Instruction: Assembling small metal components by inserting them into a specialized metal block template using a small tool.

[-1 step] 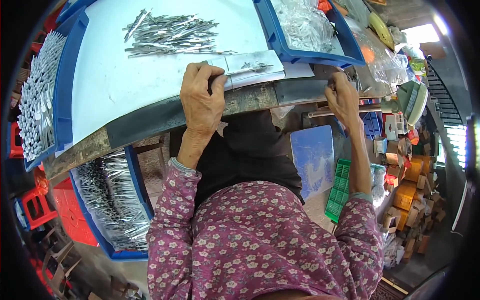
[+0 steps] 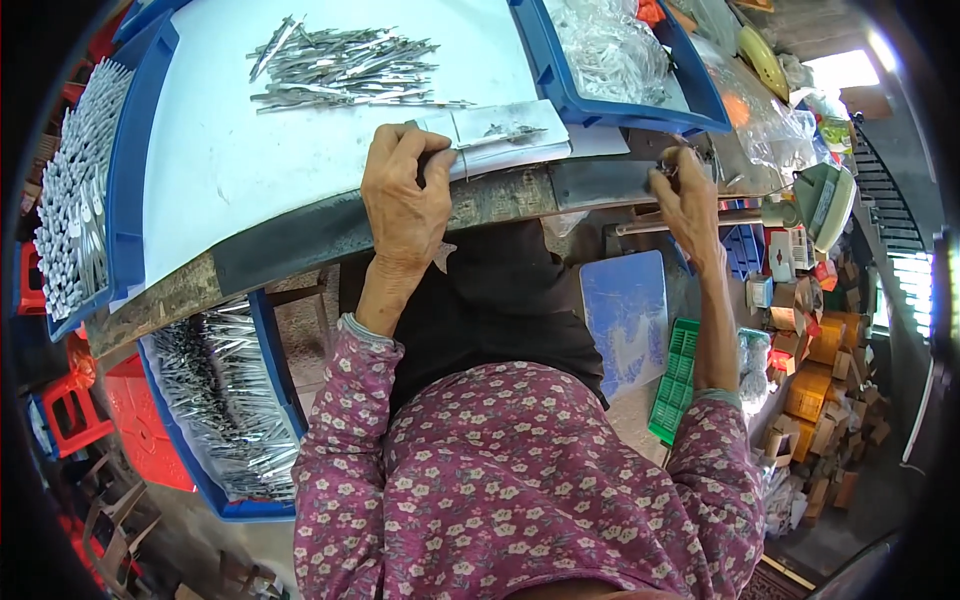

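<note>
On the near edge of the counter (image 2: 355, 150), the left hand (image 2: 405, 195) is curled at the left end of a flat white block (image 2: 510, 153), with thumb and forefinger brought close; whether anything is gripped cannot be told. Small dark bits (image 2: 513, 131) are carried on the block. The right hand (image 2: 688, 195) is bent at the counter's edge farther right, fingers drawn in; its hold is hidden. Thin metal sticks (image 2: 345, 68) are heaped on the far side, between two blue trays (image 2: 142, 170).
</note>
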`<action>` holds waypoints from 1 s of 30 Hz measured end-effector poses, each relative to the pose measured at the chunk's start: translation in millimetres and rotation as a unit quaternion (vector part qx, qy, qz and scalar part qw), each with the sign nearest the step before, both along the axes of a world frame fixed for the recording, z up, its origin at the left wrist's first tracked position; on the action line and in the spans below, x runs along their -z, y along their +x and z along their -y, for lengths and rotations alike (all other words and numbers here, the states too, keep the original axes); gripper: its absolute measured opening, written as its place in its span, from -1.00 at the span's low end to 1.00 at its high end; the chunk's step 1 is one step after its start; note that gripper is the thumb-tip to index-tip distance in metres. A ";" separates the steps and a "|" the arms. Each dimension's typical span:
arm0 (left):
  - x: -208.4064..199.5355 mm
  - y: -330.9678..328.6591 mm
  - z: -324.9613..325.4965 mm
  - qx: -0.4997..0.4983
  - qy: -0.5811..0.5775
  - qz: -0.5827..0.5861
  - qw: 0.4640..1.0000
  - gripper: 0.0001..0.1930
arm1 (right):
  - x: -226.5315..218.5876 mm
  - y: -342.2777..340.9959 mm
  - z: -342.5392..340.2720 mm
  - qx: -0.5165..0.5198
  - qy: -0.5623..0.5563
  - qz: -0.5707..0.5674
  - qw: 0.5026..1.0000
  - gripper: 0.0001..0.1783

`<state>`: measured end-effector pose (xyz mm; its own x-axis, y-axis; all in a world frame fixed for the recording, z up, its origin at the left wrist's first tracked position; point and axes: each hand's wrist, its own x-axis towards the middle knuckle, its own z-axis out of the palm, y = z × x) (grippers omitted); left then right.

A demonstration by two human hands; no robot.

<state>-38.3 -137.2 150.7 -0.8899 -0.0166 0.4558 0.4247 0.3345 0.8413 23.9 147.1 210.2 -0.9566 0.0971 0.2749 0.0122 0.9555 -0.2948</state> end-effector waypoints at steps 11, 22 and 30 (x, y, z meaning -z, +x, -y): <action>3.9 0.4 -1.8 0.021 0.037 0.012 0.999 -0.90 | -5.3 -49.6 133.2 -0.249 -0.224 -0.148 0.931 -0.79; 3.5 -2.8 -2.0 0.014 0.028 -0.003 1.000 -0.94 | 3.9 -67.9 143.1 -0.212 -0.134 -0.130 0.959 -0.78; 3.3 -1.0 1.1 0.022 0.020 0.004 1.000 -0.95 | -34.4 -50.6 127.0 -0.146 -0.307 -0.210 0.916 -0.79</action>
